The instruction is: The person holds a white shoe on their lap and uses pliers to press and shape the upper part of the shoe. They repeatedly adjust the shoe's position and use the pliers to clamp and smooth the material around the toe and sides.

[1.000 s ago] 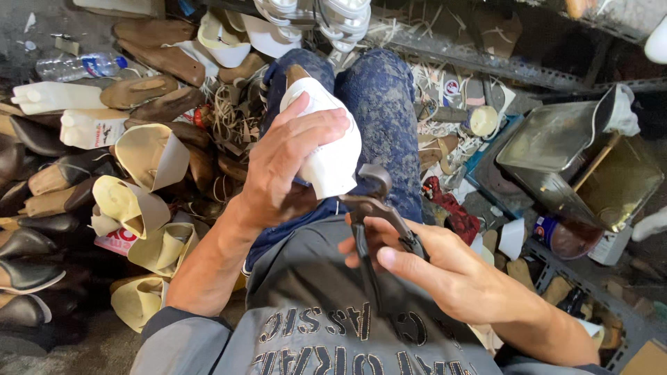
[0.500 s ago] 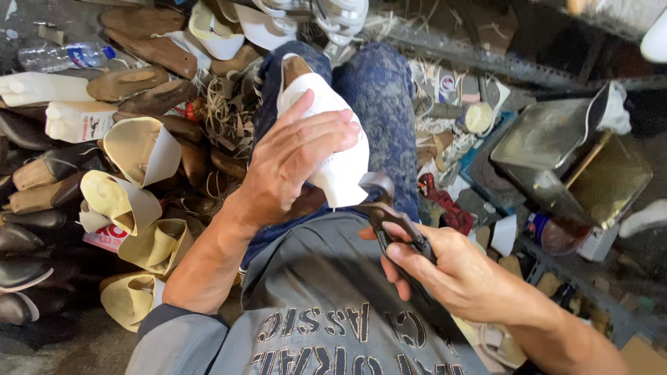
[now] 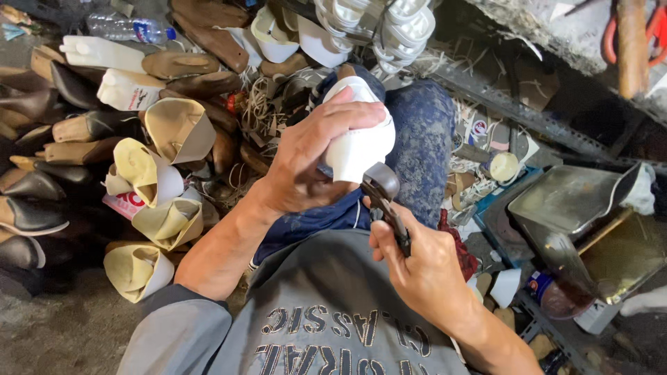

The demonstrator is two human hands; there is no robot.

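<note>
My left hand (image 3: pixel 316 163) wraps over the white shoe upper (image 3: pixel 361 142), fingers clamped across its top, pinning it on my knee in the blue jeans (image 3: pixel 424 139). My right hand (image 3: pixel 424 267) is closed tight round the handles of the dark pincers (image 3: pixel 385 201), whose head sits right against the upper's near edge. Left of the upper, cream leather pieces (image 3: pixel 156 187) lie heaped beside dark shoes (image 3: pixel 31 215); right of it sits a metal tin (image 3: pixel 577 201).

Left hand (image 3: pixel 313 160) holds white shoe upper (image 3: pixel 361 142); right hand (image 3: pixel 417 267) clamps pincers (image 3: pixel 385 201).
</note>
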